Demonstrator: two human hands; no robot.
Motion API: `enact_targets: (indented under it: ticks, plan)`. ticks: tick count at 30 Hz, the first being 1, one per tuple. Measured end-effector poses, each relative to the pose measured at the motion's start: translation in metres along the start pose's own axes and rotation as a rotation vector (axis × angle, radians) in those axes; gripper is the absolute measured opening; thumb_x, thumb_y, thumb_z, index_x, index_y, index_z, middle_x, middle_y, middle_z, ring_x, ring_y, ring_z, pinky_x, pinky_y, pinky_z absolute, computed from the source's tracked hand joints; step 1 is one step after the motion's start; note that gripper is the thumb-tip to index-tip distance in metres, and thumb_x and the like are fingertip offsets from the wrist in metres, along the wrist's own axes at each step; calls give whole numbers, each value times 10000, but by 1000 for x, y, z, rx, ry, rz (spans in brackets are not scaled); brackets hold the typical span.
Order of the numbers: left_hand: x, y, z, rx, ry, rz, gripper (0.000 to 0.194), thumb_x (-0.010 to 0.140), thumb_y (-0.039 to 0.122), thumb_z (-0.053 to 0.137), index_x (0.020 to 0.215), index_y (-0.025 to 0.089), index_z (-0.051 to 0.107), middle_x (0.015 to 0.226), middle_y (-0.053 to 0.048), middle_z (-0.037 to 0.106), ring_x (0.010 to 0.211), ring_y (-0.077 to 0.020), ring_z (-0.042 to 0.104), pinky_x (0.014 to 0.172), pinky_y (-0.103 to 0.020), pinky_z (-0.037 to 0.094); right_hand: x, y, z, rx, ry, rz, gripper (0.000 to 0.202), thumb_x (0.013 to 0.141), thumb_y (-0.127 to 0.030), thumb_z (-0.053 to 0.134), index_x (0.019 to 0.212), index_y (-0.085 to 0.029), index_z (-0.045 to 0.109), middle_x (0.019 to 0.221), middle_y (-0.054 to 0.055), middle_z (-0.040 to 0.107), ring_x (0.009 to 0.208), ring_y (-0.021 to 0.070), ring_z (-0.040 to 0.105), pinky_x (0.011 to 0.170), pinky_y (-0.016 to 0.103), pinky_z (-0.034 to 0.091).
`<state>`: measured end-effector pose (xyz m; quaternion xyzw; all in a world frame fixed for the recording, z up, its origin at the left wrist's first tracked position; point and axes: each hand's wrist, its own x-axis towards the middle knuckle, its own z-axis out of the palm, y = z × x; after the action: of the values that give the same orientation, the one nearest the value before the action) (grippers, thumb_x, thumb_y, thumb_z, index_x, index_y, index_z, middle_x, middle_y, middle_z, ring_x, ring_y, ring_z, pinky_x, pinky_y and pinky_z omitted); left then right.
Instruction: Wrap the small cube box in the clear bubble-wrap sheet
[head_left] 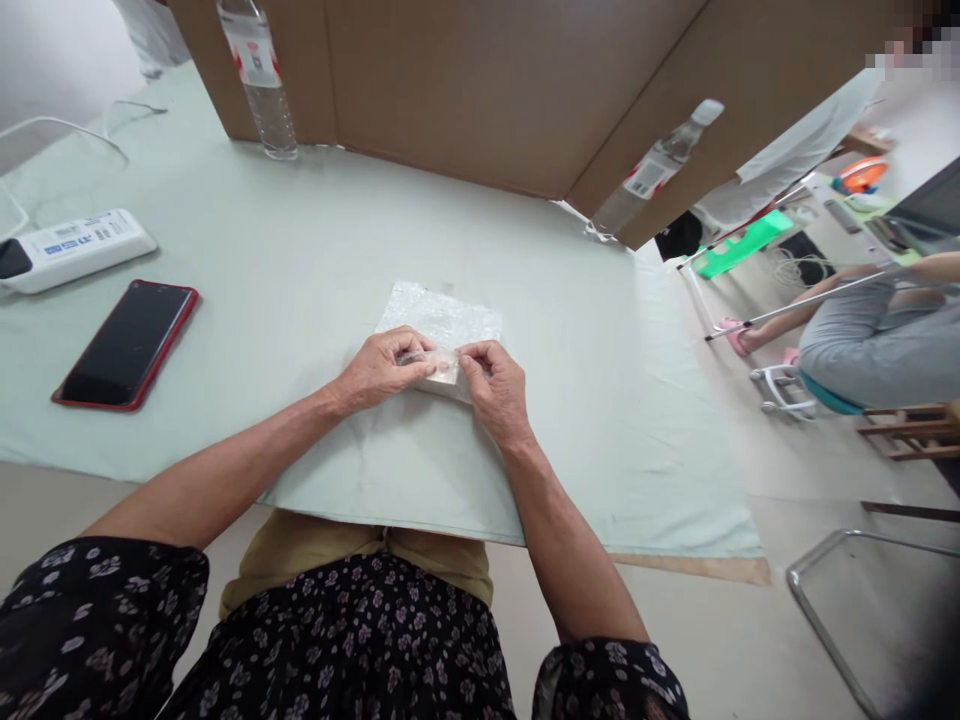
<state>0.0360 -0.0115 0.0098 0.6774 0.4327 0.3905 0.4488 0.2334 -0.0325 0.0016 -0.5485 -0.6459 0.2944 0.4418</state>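
A sheet of clear bubble wrap (442, 312) lies on the pale green tablecloth in front of me, its near part folded up over a small flat item whose kind I cannot make out. My left hand (384, 368) pinches the wrap at the left end of the fold, thumb on top. At the right end, my right hand (495, 388) grips the fold between thumb and fingers. Both hands rest low over the table, a short gap apart, with the shiny folded wrap showing between them.
A phone in a red case (127, 345) and a white device (82, 250) with a cable lie to the left. Water bottles (270, 110) (652, 175) stand by a brown cardboard screen (465, 90). At the right, a person in grey trousers (885, 345) sits near a metal-framed chair (825, 570).
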Motion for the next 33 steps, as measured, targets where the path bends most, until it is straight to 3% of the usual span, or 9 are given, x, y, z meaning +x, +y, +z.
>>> enact_targets:
  ticks: [9, 14, 18, 23, 26, 29, 33]
  plan:
    - [2, 1, -3, -40, -18, -75, 261, 725, 380, 742, 672, 174, 592, 977, -73, 743, 800, -165, 637, 716, -295, 489, -2, -1, -5, -30, -8, 33, 147, 857, -359, 579, 819, -228, 633, 813, 11, 706, 794, 182, 639, 817, 339, 521]
    - [1, 0, 0, -31, 6, -52, 254, 726, 366, 716, 649, 181, 560, 944, -71, 744, 795, -168, 638, 714, -302, 484, -1, -3, -13, -42, -28, 26, 216, 826, -432, 654, 904, -231, 646, 908, 31, 727, 849, 198, 656, 831, 341, 527]
    - [1, 0, 2, -5, 18, -38, 252, 735, 368, 702, 648, 184, 554, 923, -70, 739, 792, -171, 637, 715, -305, 481, -2, -2, -12, -55, -109, 39, 202, 828, -418, 641, 887, -225, 654, 852, 14, 719, 795, 186, 651, 775, 321, 517]
    - [0, 1, 2, -4, 13, -34, 248, 740, 360, 705, 649, 184, 557, 920, -65, 741, 780, -165, 632, 709, -299, 478, -1, 0, -10, -95, -117, 26, 189, 857, -406, 613, 902, -229, 658, 868, 18, 731, 809, 197, 662, 790, 338, 519]
    - [0, 0, 2, -7, 13, -25, 265, 744, 373, 712, 648, 183, 555, 924, -68, 742, 789, -166, 634, 725, -302, 483, -5, -7, -13, -225, 27, -111, 151, 882, -357, 605, 953, -236, 662, 993, 64, 751, 932, 240, 683, 872, 395, 512]
    - [0, -1, 2, 5, 13, -21, 274, 749, 384, 715, 651, 181, 558, 910, -66, 735, 788, -166, 627, 732, -302, 474, -13, -20, -12, -422, 186, -378, 109, 938, -287, 569, 944, -248, 671, 1030, 83, 764, 1008, 264, 686, 957, 448, 446]
    - [1, 0, 3, -22, 13, -38, 301, 750, 405, 716, 652, 175, 548, 882, -60, 721, 776, -154, 608, 721, -288, 453, -22, -28, -1, -615, 54, -608, 146, 971, -209, 549, 925, -235, 685, 969, 41, 786, 888, 222, 688, 902, 421, 390]
